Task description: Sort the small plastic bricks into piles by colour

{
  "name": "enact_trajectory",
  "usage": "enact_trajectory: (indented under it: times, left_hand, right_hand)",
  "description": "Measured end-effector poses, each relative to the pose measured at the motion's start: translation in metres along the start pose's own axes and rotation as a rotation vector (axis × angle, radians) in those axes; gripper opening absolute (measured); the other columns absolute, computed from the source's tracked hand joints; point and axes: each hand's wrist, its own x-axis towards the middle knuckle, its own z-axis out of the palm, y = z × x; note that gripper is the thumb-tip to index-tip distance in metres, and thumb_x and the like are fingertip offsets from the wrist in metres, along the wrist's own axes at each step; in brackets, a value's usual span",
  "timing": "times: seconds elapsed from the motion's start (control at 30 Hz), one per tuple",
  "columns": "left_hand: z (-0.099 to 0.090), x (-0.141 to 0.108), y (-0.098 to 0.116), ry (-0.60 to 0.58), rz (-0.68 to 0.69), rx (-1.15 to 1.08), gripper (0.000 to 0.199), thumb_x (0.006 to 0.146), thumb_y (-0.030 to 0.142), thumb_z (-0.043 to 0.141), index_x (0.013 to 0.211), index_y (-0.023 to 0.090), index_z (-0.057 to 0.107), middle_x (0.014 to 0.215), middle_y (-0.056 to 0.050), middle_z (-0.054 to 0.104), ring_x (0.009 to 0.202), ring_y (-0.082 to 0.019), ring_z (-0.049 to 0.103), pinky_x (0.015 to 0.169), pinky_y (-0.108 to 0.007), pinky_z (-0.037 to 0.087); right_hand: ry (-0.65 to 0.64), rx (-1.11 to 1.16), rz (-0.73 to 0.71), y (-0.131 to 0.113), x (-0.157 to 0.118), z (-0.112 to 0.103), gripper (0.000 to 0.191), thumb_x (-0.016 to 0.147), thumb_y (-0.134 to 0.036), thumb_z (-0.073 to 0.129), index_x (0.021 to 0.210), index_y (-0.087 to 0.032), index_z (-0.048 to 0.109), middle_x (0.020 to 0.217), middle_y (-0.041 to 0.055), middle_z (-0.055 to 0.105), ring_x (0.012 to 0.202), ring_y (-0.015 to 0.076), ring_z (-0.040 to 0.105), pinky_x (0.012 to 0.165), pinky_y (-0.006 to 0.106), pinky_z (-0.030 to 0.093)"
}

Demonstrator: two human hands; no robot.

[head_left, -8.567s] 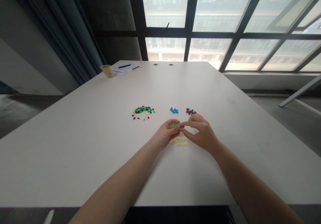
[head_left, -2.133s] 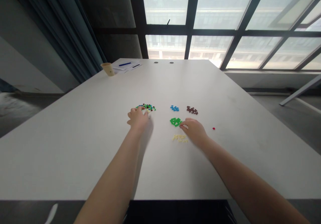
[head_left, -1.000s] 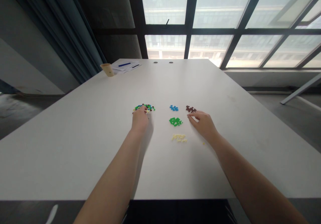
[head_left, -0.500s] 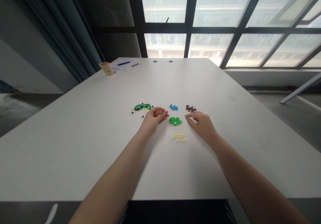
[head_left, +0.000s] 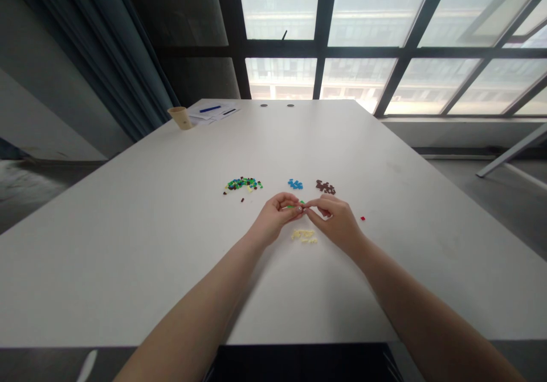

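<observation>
Green plastic bricks [head_left: 296,204] between left hand [head_left: 273,218], right hand [head_left: 334,222], just behind grip.

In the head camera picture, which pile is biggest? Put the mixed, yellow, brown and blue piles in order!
1. Mixed pile
2. Yellow pile and brown pile: they look alike, and yellow is nearer the camera, so unsure.
3. Blue pile

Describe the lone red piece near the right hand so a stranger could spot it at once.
On the long white table, look to the right of the person's right hand. Slightly nearer the person than the dark brown pile of small pieces lies one tiny red brick. It lies by itself, while the pieces around it sit in clusters.
</observation>
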Motion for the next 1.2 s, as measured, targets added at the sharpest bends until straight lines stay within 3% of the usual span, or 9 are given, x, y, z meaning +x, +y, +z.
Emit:
enact_trajectory:
  times: [0.17, 0.3, 0.37, 0.47, 0.77, 0.9, 0.97, 1.03, 1.2]
  left_hand:
    - [-0.005, 0.002, 0.000, -0.028, 0.093, 0.186, 0.026, 0.060, 0.025, 0.073, 0.077, 0.016, 0.056, 0.075, -0.001, 0.064, 0.071, -0.013, 0.062, 0.076, -0.031, 0.048]
    - [-0.018, 0.006, 0.001, 0.158, 0.263, 0.877, 0.007, 0.072, 0.020, 0.058, 0.078, 0.018, 0.060, 0.086, -0.006, 0.063, 0.085, -0.020, 0.058, 0.081, -0.036, 0.045]
    - [-0.028, 0.008, 0.000, 0.234, 0.316, 1.211, 0.012, 0.073, 0.014, 0.052, 0.077, 0.018, 0.062, 0.090, -0.008, 0.061, 0.093, -0.023, 0.055, 0.087, -0.038, 0.042]
    - [-0.041, 0.014, -0.003, 0.246, 0.298, 1.460, 0.021, 0.074, 0.009, 0.045, 0.077, 0.017, 0.064, 0.089, -0.010, 0.060, 0.093, -0.024, 0.053, 0.087, -0.037, 0.041]
    - [-0.060, 0.025, 0.004, 0.393, 0.235, 1.537, 0.025, 0.074, 0.007, 0.038, 0.079, 0.015, 0.062, 0.088, -0.011, 0.060, 0.087, -0.022, 0.055, 0.084, -0.035, 0.042]
    - [-0.052, 0.022, 0.005, 0.216, 0.376, 1.470, 0.019, 0.076, 0.014, 0.044, 0.083, 0.017, 0.061, 0.090, -0.008, 0.059, 0.089, -0.020, 0.054, 0.085, -0.033, 0.042]
    - [-0.049, 0.022, 0.004, 0.111, 0.375, 1.465, 0.016, 0.075, 0.015, 0.045, 0.078, 0.018, 0.061, 0.086, -0.007, 0.059, 0.086, -0.019, 0.054, 0.083, -0.032, 0.043]
    - [-0.050, 0.022, 0.002, 0.086, 0.344, 1.484, 0.020, 0.075, 0.011, 0.042, 0.074, 0.017, 0.061, 0.083, -0.007, 0.060, 0.083, -0.019, 0.054, 0.081, -0.031, 0.043]
    - [-0.067, 0.025, 0.003, 0.306, 0.248, 1.578, 0.027, 0.075, 0.006, 0.036, 0.078, 0.016, 0.061, 0.086, -0.011, 0.060, 0.086, -0.022, 0.053, 0.083, -0.035, 0.042]
  right_hand:
    - [-0.001, -0.048, 0.009, 0.002, 0.000, 0.002, 0.012, 0.078, -0.020, 0.056, 0.077, -0.019, 0.068, 0.056, -0.0026, 0.046, 0.053, 0.0102, 0.044, 0.054, 0.022, 0.036]
    - [0.081, -0.103, -0.044, 0.006, 0.002, -0.002, 0.014, 0.082, -0.022, 0.052, 0.080, -0.019, 0.066, 0.062, 0.0005, 0.054, 0.060, 0.0127, 0.049, 0.060, 0.025, 0.041]
    - [0.131, -0.132, -0.100, 0.008, 0.003, -0.006, 0.015, 0.083, -0.023, 0.051, 0.081, -0.019, 0.066, 0.066, 0.0021, 0.058, 0.063, 0.0138, 0.051, 0.065, 0.026, 0.043]
    - [0.163, -0.170, -0.162, 0.008, 0.004, -0.014, 0.016, 0.085, -0.023, 0.050, 0.081, -0.019, 0.065, 0.068, 0.0039, 0.061, 0.064, 0.0147, 0.053, 0.068, 0.028, 0.044]
    - [0.154, -0.179, -0.184, 0.005, 0.004, -0.020, 0.016, 0.085, -0.023, 0.051, 0.083, -0.020, 0.067, 0.069, 0.0044, 0.062, 0.067, 0.0158, 0.055, 0.069, 0.030, 0.045]
    - [0.152, -0.191, -0.194, 0.004, 0.004, -0.020, 0.015, 0.085, -0.022, 0.051, 0.082, -0.020, 0.066, 0.070, 0.0044, 0.063, 0.066, 0.0155, 0.054, 0.070, 0.030, 0.045]
    - [0.150, -0.196, -0.198, 0.003, 0.005, -0.020, 0.015, 0.085, -0.022, 0.051, 0.082, -0.019, 0.065, 0.071, 0.0044, 0.063, 0.066, 0.0154, 0.054, 0.070, 0.030, 0.045]
    - [0.152, -0.196, -0.200, 0.002, 0.005, -0.020, 0.015, 0.085, -0.022, 0.051, 0.082, -0.019, 0.065, 0.071, 0.0044, 0.063, 0.066, 0.0154, 0.054, 0.070, 0.030, 0.045]
    - [0.145, -0.200, -0.186, 0.002, 0.005, -0.021, 0.015, 0.085, -0.023, 0.050, 0.082, -0.020, 0.065, 0.070, 0.0038, 0.062, 0.065, 0.0151, 0.053, 0.069, 0.029, 0.045]
